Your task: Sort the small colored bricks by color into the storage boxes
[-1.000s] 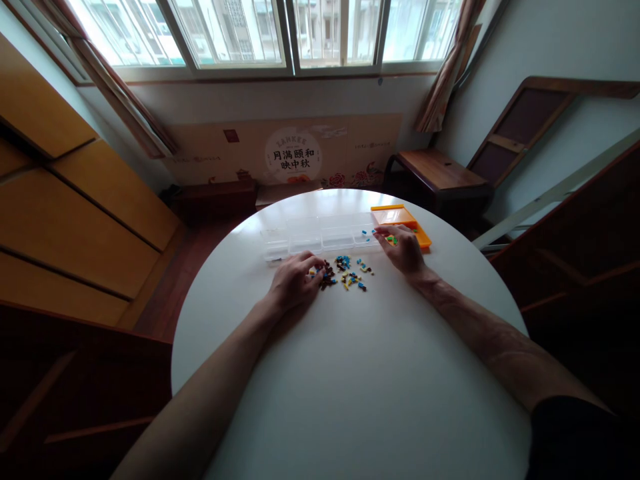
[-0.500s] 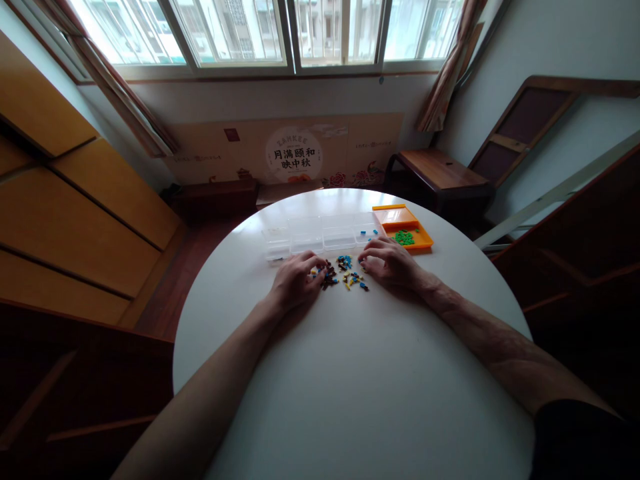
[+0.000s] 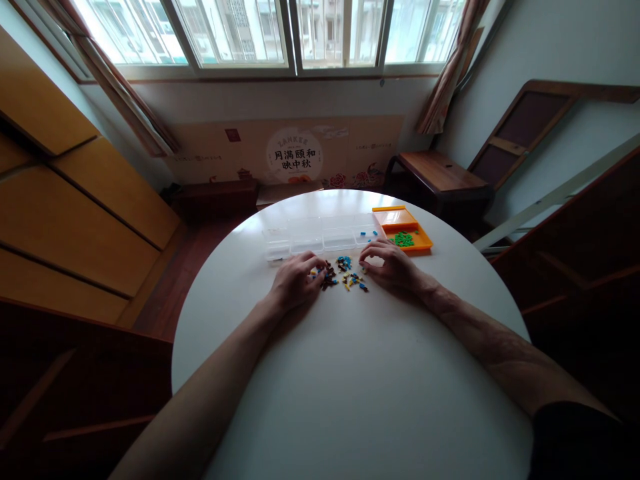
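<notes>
A loose pile of small toy bricks (image 3: 344, 265) in brown, blue and yellow lies on the white table. At its left edge rests my left hand (image 3: 299, 277), fingers bent and a little apart, touching the brown bricks (image 3: 329, 277). My right hand (image 3: 387, 261) is at the pile's right side, with thumb and forefinger brought together in a pinch. Whatever is between those fingertips is too small to make out. Just behind the hands stands a clear plastic divided box (image 3: 307, 245). A few blue bricks (image 3: 363, 234) are in its right compartment.
Right of the clear box sits an orange tray (image 3: 425, 244) holding green bricks (image 3: 403, 239), its lid partly slid back. The round white table (image 3: 350, 373) reaches toward me. Beyond it are a wooden chair (image 3: 440, 170) and a window; yellow cabinets (image 3: 75, 220) are at left.
My right hand has shifted very slightly, its fingertips closing in a pinch beside the pile. My left hand stays in place on the brown bricks.
</notes>
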